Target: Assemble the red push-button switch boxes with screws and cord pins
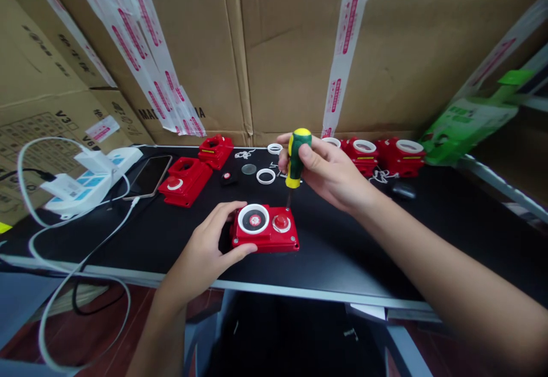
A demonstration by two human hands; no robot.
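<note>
A red box-shaped device lies on the black tabletop near its front edge. On its top are a white ring around a dark disc and a red dome to the right. My left hand grips the device's left end, fingers behind and thumb along the front. A screwdriver with a green and yellow handle stands nearly upright in my right hand, fingers closed around the handle. Its tip meets the device at the far right corner, where a screw sits.
Two opened red housings and a phone lie to the left, beside a white power strip with looping cables. Behind are loose white rings and a clear disc. More red devices stand at the back right, near a green bag.
</note>
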